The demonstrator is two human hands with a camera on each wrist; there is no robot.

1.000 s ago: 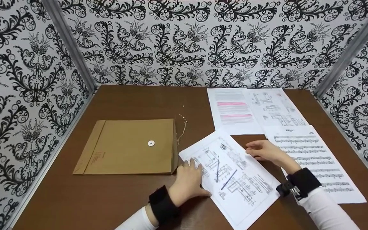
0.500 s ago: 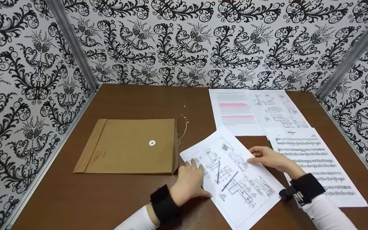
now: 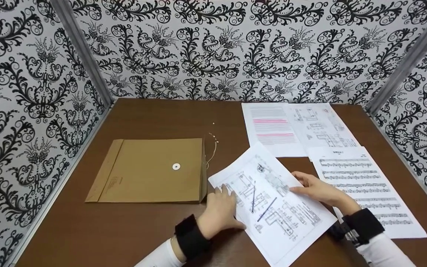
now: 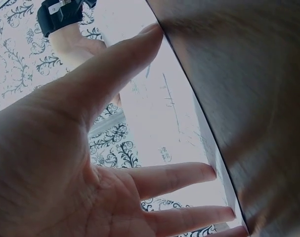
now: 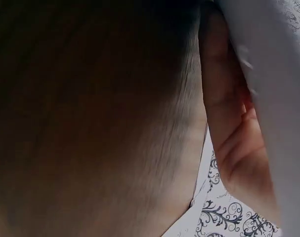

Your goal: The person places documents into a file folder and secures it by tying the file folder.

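A sheet of paper with a technical drawing [image 3: 261, 215] lies slanted at the front middle of the table, two dark pen strokes across it. My left hand [image 3: 221, 211] rests at its left edge with spread, straight fingers; in the left wrist view the thumb and fingertips [image 4: 204, 172] touch along the sheet's border. On the opposite side, my right hand [image 3: 319, 189] pinches the right edge, thumb on top and the other fingers underneath. That side is raised off the table, and in the right wrist view the sheet [image 5: 283, 123] covers part of the hand.
Left of the sheet lies a brown paper document envelope [image 3: 150, 170] with a white button and a loose string [image 3: 213, 152]. Sheet music [image 3: 361, 185] lies at the right. Behind it are a text page with pink highlighting [image 3: 272, 129] and another drawing [image 3: 321, 126]. Patterned walls enclose the table.
My right hand has come down onto the sheet's right edge, taken it between thumb and fingers, and raised that side slightly. The left hand stays in place.
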